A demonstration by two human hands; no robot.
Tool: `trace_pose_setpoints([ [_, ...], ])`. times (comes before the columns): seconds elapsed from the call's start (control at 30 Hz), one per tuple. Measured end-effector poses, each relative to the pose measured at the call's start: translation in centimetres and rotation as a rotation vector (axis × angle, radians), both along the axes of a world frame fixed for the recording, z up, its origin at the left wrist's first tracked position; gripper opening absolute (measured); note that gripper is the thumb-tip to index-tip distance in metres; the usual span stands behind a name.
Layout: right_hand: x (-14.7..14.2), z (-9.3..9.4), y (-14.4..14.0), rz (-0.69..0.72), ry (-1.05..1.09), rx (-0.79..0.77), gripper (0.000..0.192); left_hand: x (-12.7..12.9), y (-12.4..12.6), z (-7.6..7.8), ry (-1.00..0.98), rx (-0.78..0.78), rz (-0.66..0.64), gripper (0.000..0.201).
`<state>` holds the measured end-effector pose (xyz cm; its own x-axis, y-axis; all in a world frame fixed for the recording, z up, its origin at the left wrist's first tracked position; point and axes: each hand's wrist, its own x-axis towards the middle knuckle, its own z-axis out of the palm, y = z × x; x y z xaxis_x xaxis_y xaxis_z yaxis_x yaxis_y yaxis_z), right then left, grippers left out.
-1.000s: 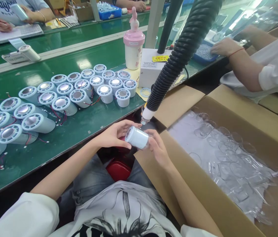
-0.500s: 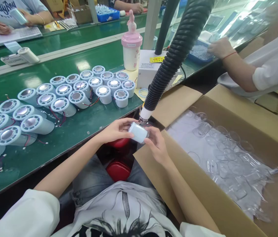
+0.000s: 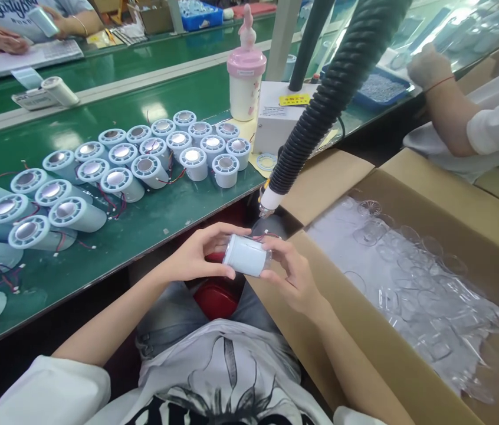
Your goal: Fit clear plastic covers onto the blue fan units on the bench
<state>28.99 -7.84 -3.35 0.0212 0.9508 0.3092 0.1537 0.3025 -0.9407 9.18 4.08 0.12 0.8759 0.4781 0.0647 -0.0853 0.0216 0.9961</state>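
Observation:
Between my two hands lies a light-blue cylinder (image 3: 246, 256) with a clear plastic cover around it, held on its side over my lap. My left hand (image 3: 200, 252) grips its left end, thumb in front and fingers behind. On the right end, my right hand (image 3: 292, 273) closes with thumb and fingers. A short dark red wire shows behind the cylinder near my right fingers. Just above hangs the metal tip of a black ribbed hose (image 3: 307, 141), apart from the cylinder. Several similar blue cylinders (image 3: 121, 184) with red and black wires stand or lean on the green bench (image 3: 152, 215).
An open cardboard box (image 3: 324, 277) at my right holds several clear plastic covers (image 3: 413, 289). A white machine box (image 3: 271, 121) and a pink-lidded cup (image 3: 246, 77) stand on the bench. Co-workers' hands (image 3: 429, 69) are at the far right and across the bench.
My hands have brought the cylinder down toward me, away from the hose tip. The hose tip now hangs free above it. The camera view has shifted slightly.

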Motion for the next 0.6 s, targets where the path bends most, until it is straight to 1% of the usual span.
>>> trace_pose_setpoints([
  [0.1,-0.6,1.2,-0.5,0.034,0.064,-0.142,0.029,-0.9,-0.6,0.5,0.047,0.122,-0.019,0.07],
  [0.2,-1.3,2.5,-1.0,0.045,0.142,-0.268,0.027,-1.7,-1.1,1.1,0.095,0.277,-0.046,0.073],
  [0.3,-1.8,3.6,-1.2,0.048,0.234,-0.404,0.027,-2.2,-1.6,1.6,0.086,0.41,-0.064,0.074],
  [0.37,-2.1,4.0,-1.2,0.073,0.318,-0.524,0.029,-2.5,-1.9,1.7,0.071,0.443,-0.067,0.074],
  [0.47,-2.4,4.3,-1.1,0.132,0.45,-0.712,0.036,-2.9,-2.2,1.7,0.053,0.449,-0.07,0.073],
  [0.6,-2.9,4.6,-0.8,0.181,0.564,-0.874,0.043,-3.2,-2.6,1.5,0.025,0.463,-0.075,0.071],
])
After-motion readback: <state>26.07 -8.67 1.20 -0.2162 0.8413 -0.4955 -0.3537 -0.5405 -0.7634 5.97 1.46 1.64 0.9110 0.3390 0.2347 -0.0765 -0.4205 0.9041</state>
